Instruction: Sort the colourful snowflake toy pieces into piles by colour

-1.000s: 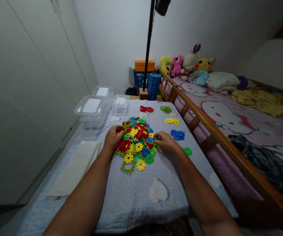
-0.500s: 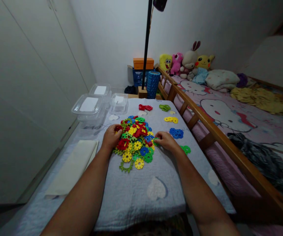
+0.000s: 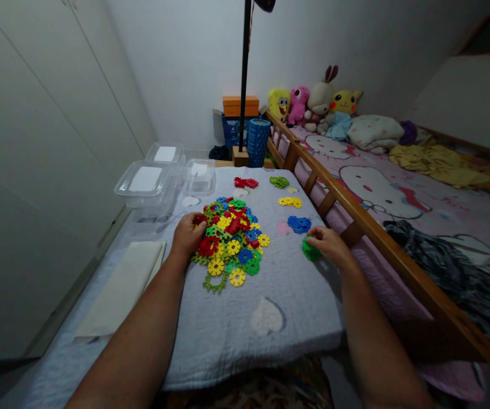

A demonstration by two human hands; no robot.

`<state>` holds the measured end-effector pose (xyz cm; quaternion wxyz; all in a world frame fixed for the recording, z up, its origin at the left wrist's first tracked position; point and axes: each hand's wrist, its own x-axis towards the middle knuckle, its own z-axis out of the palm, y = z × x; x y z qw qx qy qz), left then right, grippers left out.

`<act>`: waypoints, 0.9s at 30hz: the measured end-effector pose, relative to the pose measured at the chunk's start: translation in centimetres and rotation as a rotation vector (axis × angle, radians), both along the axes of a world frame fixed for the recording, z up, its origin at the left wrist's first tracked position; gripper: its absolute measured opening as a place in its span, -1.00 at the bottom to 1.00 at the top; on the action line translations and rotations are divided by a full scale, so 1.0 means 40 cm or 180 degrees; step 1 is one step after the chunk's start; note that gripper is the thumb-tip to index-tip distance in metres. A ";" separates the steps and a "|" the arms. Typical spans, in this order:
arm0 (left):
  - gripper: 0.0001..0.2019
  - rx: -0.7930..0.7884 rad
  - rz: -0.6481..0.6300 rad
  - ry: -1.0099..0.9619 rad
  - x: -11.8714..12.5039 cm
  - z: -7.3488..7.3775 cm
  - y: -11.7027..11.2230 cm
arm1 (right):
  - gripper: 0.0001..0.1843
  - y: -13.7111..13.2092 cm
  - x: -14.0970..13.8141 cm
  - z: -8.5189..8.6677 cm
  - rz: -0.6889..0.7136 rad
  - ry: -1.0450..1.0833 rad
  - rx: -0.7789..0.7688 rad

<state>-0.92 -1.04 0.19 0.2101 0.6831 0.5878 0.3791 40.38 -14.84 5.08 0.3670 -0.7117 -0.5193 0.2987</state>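
A mixed pile of red, yellow, green and blue plastic gear pieces (image 3: 230, 238) lies on a grey quilted cloth (image 3: 245, 307). My left hand (image 3: 188, 234) rests curled on the pile's left edge, fingers over red and green pieces. My right hand (image 3: 329, 244) is off to the right, fingers pinched on green pieces (image 3: 310, 250) at a small green heap. Sorted heaps lie beyond: blue (image 3: 299, 224), yellow (image 3: 291, 201), green (image 3: 279, 182) and red (image 3: 245, 182).
Clear plastic boxes with lids (image 3: 146, 184) stand at the cloth's far left. A folded white cloth (image 3: 123, 281) lies to the left. A wooden bed rail (image 3: 355, 218) runs along the right. A black pole on a wooden block (image 3: 241, 153) and a blue roller (image 3: 257, 142) stand behind.
My right hand has left the pile's right edge and moved right to the small green heap with a green piece. My left hand has stayed on the pile.
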 end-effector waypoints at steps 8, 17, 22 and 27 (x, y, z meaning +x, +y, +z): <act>-0.68 0.0006 0.0107 0.0020 -0.001 0.000 -0.001 | -0.83 -0.047 -0.014 -0.059 0.0141 -0.0235 0.0050; -0.66 -0.0186 0.0072 -0.0170 0.001 -0.002 0.018 | -0.87 -0.038 -0.045 -0.058 0.0115 -0.2125 0.0299; -0.68 -0.0425 0.0075 -0.0378 -0.001 -0.005 0.040 | -0.85 0.008 -0.137 -0.019 0.0617 -0.1707 0.0399; -0.65 -0.0503 0.0035 -0.0670 -0.005 0.000 0.033 | -0.87 0.062 -0.280 0.005 0.1158 -0.1348 0.0382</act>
